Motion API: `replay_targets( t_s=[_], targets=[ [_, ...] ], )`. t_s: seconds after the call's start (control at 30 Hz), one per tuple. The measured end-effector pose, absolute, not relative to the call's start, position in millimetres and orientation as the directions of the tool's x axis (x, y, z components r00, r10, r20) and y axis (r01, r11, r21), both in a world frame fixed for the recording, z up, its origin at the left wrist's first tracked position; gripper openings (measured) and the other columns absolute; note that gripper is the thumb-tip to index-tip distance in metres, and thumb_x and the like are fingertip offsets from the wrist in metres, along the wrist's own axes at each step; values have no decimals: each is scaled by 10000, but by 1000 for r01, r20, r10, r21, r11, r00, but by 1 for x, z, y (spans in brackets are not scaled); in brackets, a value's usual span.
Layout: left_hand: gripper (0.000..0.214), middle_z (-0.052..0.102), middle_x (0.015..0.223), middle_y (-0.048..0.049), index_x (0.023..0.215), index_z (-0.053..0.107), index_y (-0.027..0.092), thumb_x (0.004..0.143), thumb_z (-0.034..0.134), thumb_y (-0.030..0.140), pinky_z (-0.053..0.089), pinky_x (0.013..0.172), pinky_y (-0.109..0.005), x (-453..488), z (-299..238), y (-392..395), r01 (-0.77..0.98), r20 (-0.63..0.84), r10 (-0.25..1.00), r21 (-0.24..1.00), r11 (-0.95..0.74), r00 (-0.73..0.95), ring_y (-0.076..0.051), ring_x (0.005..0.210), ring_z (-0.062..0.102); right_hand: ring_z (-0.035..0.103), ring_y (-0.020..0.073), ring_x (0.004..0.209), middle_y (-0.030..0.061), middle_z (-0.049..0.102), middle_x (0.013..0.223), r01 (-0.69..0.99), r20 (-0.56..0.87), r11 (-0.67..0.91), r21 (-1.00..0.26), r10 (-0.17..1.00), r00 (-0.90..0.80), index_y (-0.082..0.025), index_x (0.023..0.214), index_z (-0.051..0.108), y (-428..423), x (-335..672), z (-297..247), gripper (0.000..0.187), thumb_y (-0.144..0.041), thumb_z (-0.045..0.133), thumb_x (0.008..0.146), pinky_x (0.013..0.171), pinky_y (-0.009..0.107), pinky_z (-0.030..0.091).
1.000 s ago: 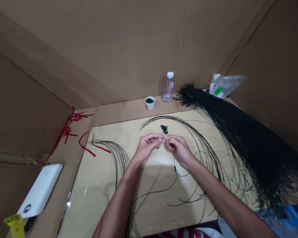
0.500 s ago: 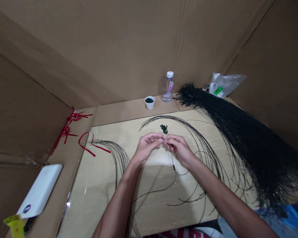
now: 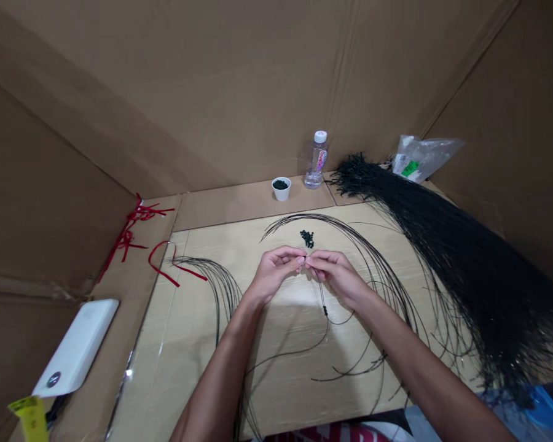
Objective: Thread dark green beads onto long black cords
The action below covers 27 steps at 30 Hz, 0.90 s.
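Fingertip to fingertip, my left hand (image 3: 278,268) and my right hand (image 3: 338,274) meet over the middle of the table, both closed in a pinch. From my right fingers hangs a thin black cord (image 3: 321,291), looped downward with a few small dark beads (image 3: 325,311) strung on it. A tiny dark piece shows between the fingertips; my left fingers mostly hide it, and its kind is too small to tell. Just beyond my hands lies a loose pile of dark green beads (image 3: 307,238).
Cut black cords (image 3: 350,230) curve around my right hand, with another bunch (image 3: 221,276) at left by a red ribbon (image 3: 154,261). A bead cup (image 3: 281,189) and bottle (image 3: 316,161) stand behind. A large cord bundle (image 3: 442,245) fills the right; a white power bank (image 3: 78,347) lies left.
The fingertips have drawn closer together around the small dark piece. The whole view has shifted slightly; the cord and bead pile otherwise look the same.
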<state>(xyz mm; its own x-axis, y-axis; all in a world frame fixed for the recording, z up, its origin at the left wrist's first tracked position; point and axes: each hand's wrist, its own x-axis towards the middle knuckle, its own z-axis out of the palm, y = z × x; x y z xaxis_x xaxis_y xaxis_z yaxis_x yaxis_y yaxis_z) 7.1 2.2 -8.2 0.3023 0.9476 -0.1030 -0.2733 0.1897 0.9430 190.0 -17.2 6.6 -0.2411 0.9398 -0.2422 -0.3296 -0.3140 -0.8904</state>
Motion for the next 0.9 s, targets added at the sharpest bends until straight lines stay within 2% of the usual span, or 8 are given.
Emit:
replay_targets(
  t_s=[0.33, 0.77, 0.9],
  targets=[
    [344, 800, 883, -80, 956, 843, 162, 734, 970, 392, 565, 759, -298, 7, -10, 1, -275, -87, 949, 945, 175, 302, -175, 788, 725, 358, 109, 562, -13, 544, 590, -273, -239, -312, -910, 933, -268, -169, 748, 803, -17, 193, 11, 371, -519, 925, 729, 542, 288, 208],
    [328, 810, 920, -88, 964, 839, 160, 759, 953, 389, 570, 788, -307, 8, -8, 0, -270, -73, 949, 950, 160, 306, -180, 814, 737, 364, 100, 553, -14, 542, 580, -286, -253, -321, -903, 934, -253, -166, 676, 756, -17, 193, 14, 385, -498, 949, 694, 532, 282, 214],
    [326, 813, 943, -96, 961, 838, 163, 766, 947, 400, 568, 784, -303, 9, -4, -1, -255, -67, 951, 956, 147, 301, -183, 834, 735, 358, 93, 554, -6, 570, 607, -317, -277, -339, -886, 934, -225, -161, 714, 790, -16, 193, 11, 372, -486, 967, 679, 522, 275, 216]
  ],
)
